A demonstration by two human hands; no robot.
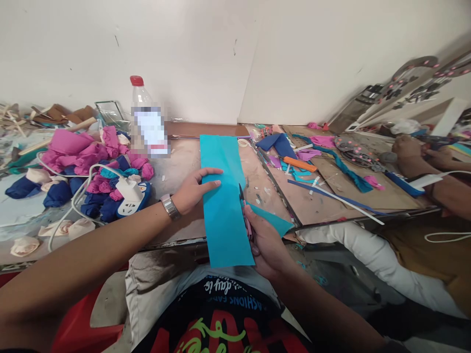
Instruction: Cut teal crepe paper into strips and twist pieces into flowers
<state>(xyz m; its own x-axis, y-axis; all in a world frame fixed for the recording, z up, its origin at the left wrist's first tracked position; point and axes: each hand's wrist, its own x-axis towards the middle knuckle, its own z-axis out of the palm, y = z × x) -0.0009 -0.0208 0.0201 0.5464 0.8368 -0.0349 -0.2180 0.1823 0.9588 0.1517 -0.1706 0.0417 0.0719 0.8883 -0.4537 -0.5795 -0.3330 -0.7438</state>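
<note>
Turquoise sheet (224, 225) lies lengthwise across the worktop (176, 164), its far end close to the back edge and its near end overhanging the front edge. The left hand (191, 190) rests on the sheet's left side, index finger and thumb laid on top and spread a little apart; the other fingers cannot be made out. The right hand (271, 241) is closed round the handles of the scissors (242, 194), thumb uppermost, the blades at the sheet's right side. Judging by the flap (270, 218) that juts rightward along the front edge, the nearer stretch of that side looks cut, while the stretch from the blades towards the back edge seems left to do; whether the flap hangs on by a join is hidden. Towards the worktop's left edge lie bunched pink fabric (71, 147) and a power strip (135, 205); past the sheet, to the right, an orange-handled tool (300, 164) lies among scraps, and another person's forearm (412, 164) reaches in.
</note>
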